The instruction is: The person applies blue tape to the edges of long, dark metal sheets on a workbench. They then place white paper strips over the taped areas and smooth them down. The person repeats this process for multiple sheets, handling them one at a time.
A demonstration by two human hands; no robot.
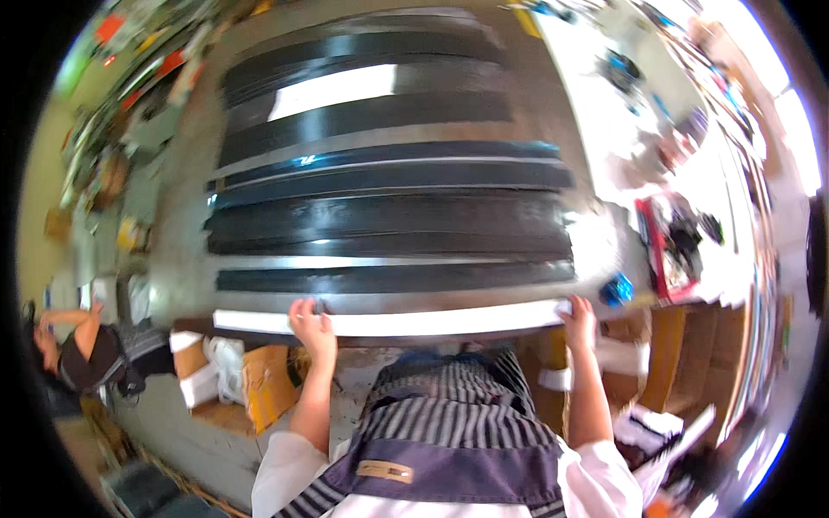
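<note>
A long white strip (440,323) lies along the near edge of the dark table. My left hand (313,328) is closed on it, left of its middle, with a small dark spot beside the fingertips that I cannot make out. At the strip's right end, my right hand (580,319) pinches the tip between thumb and fingers. Just beyond the white strip, a narrow black strip (389,278) runs nearly parallel to it. Wider black strips (389,216) lie in rows farther back, and a white sheet (332,91) rests among them.
A blue shiny roll (617,290) and a red-rimmed tray (661,250) of small things sit on the right. Below the table's left corner stands a cardboard box (268,384) with a plastic bag (226,367). Another person (91,354) is at far left.
</note>
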